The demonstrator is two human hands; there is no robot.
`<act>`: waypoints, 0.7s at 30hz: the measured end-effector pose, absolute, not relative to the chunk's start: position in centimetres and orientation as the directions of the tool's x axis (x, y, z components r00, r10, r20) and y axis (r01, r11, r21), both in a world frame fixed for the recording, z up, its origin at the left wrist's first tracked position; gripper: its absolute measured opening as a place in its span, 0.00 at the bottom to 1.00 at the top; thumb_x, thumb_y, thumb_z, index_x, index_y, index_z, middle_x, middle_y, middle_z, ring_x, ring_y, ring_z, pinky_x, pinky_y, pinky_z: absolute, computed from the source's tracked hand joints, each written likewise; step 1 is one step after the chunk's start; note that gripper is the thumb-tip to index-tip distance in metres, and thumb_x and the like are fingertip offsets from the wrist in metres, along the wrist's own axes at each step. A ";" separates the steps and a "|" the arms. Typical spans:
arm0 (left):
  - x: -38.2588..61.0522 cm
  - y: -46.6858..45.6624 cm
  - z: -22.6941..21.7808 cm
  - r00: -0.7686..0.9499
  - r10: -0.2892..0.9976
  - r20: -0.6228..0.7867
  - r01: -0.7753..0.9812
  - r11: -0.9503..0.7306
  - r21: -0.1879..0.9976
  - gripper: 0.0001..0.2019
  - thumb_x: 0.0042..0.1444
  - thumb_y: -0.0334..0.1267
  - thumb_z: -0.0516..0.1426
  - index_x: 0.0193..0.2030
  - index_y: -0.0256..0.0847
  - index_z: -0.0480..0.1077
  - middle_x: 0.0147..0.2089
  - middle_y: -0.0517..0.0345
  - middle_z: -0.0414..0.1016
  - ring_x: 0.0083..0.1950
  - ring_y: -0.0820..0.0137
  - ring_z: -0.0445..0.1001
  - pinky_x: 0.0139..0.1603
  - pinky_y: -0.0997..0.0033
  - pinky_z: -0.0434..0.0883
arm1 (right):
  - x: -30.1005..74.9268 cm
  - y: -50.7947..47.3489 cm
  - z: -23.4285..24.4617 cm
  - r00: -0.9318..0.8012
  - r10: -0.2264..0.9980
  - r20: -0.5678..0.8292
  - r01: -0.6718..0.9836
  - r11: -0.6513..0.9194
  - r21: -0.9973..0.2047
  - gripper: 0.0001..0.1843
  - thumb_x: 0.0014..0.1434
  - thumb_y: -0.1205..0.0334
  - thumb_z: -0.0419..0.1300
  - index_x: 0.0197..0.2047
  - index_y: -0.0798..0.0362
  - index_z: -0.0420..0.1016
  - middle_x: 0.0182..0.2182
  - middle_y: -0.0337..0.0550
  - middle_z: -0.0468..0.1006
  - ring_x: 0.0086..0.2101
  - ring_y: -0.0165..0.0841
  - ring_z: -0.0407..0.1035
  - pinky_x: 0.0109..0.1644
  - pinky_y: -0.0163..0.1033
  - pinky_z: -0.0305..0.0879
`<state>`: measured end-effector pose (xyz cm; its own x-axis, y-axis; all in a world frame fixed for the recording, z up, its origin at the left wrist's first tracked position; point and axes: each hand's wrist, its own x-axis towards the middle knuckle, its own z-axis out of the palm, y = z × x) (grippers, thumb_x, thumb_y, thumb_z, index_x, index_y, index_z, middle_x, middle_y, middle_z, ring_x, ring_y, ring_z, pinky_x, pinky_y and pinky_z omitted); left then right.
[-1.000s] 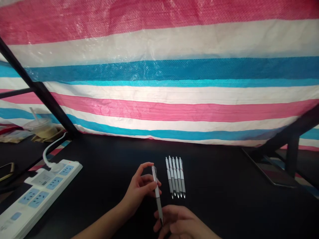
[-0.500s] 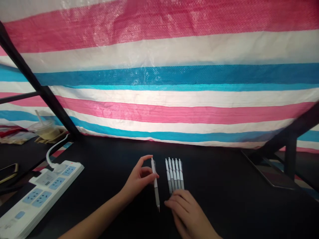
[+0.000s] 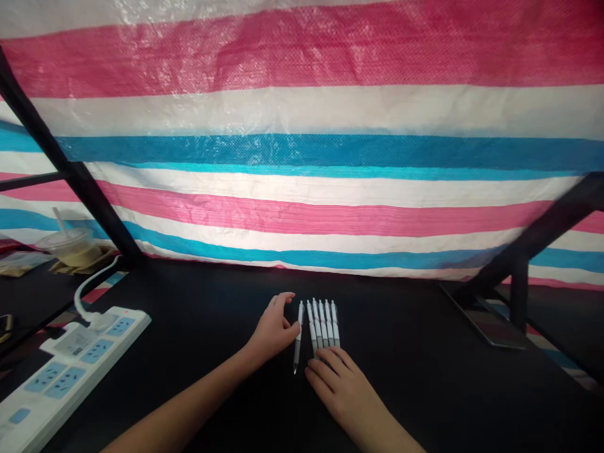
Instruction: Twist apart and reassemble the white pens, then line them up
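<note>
Peeking in farthest out on the left hand's side is a dark, rounded object [image 3: 5, 328], too cut off to name. Beyond it, farther forward than the left hand, stands a lidded cup [image 3: 72, 246] with a straw. Nearer, but well apart from that hand, a white power strip [image 3: 89, 377] with blue sockets lies slanted, a plug in its far end.

Next comes the left hand [image 3: 270, 332], its thumb and index finger parted and the index finger clear of the pen. The thumb tip is at the side of a single white and grey pen [image 3: 297, 355], which lies tip toward the wearer, between the two hands; whether the thumb presses on it I cannot tell.

Just right of that pen, five matching pens [image 3: 323, 321] form a tight row, directly ahead of the right hand [image 3: 342, 385]. That hand's bent fingers cover the row's lower ends, and whether they grip cannot be told. Well out to the right hand's right, a flat dark device [image 3: 493, 324] lies beside a black slanted bar [image 3: 542, 233].
</note>
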<state>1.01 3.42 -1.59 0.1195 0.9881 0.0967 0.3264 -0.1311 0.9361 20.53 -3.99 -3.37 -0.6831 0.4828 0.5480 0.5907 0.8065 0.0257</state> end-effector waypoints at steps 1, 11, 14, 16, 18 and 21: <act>0.7 2.5 -1.5 0.124 0.988 0.097 0.330 -0.133 0.935 0.25 0.47 0.28 0.59 0.55 0.41 0.66 0.55 0.47 0.68 0.22 0.79 0.69 0.25 0.74 0.69 | 20.5 -3.9 -3.3 -0.690 0.484 0.538 0.585 0.810 0.022 0.14 0.65 0.75 0.52 0.46 0.56 0.77 0.40 0.48 0.83 0.45 0.43 0.73 0.55 0.52 0.66; -1.5 -1.5 0.4 0.656 0.679 0.329 0.396 -0.681 0.616 0.21 0.55 0.24 0.56 0.52 0.49 0.75 0.54 0.49 0.77 0.57 0.54 0.69 0.57 0.53 0.68 | 20.7 -3.9 -0.3 -0.775 0.434 0.460 0.479 0.878 -0.022 0.15 0.67 0.75 0.49 0.43 0.56 0.77 0.37 0.47 0.82 0.39 0.38 0.72 0.50 0.48 0.68; -1.4 -1.3 0.1 0.687 0.662 0.300 0.401 -0.689 0.603 0.20 0.56 0.25 0.56 0.52 0.49 0.75 0.55 0.49 0.77 0.56 0.54 0.69 0.57 0.52 0.69 | 21.0 -4.2 0.8 -0.759 0.425 0.494 0.407 0.901 -0.149 0.12 0.66 0.75 0.52 0.45 0.56 0.76 0.37 0.47 0.83 0.37 0.37 0.72 0.43 0.44 0.70; -1.3 -1.3 -0.1 0.670 0.674 0.311 0.399 -0.681 0.614 0.21 0.57 0.26 0.57 0.55 0.49 0.74 0.56 0.49 0.76 0.57 0.54 0.68 0.58 0.52 0.68 | 21.5 -4.5 1.1 -0.655 0.453 0.605 0.366 0.890 -0.270 0.13 0.64 0.75 0.55 0.49 0.54 0.74 0.39 0.48 0.82 0.38 0.37 0.73 0.41 0.44 0.71; -1.1 -1.5 -0.3 0.631 0.701 0.333 0.388 -0.657 0.647 0.24 0.56 0.27 0.58 0.58 0.50 0.71 0.57 0.48 0.75 0.59 0.54 0.67 0.60 0.51 0.66 | 21.9 -4.7 1.0 -0.472 0.521 0.711 0.356 0.851 -0.387 0.18 0.60 0.79 0.57 0.49 0.51 0.73 0.39 0.48 0.81 0.39 0.37 0.74 0.41 0.44 0.72; -0.9 -1.8 -0.1 0.513 0.776 0.367 0.358 -0.582 0.730 0.24 0.55 0.26 0.58 0.58 0.48 0.70 0.54 0.48 0.76 0.56 0.56 0.69 0.57 0.55 0.68 | 22.3 -4.9 0.9 -0.232 0.614 0.754 0.358 0.775 -0.520 0.20 0.57 0.82 0.58 0.46 0.49 0.74 0.37 0.46 0.80 0.38 0.37 0.75 0.40 0.42 0.74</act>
<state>-0.88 -1.85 -0.06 0.5135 0.7757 0.3669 0.3576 -0.5821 0.7303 22.25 -4.91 0.92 -0.2325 0.6138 0.7545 0.3585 0.7752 -0.5202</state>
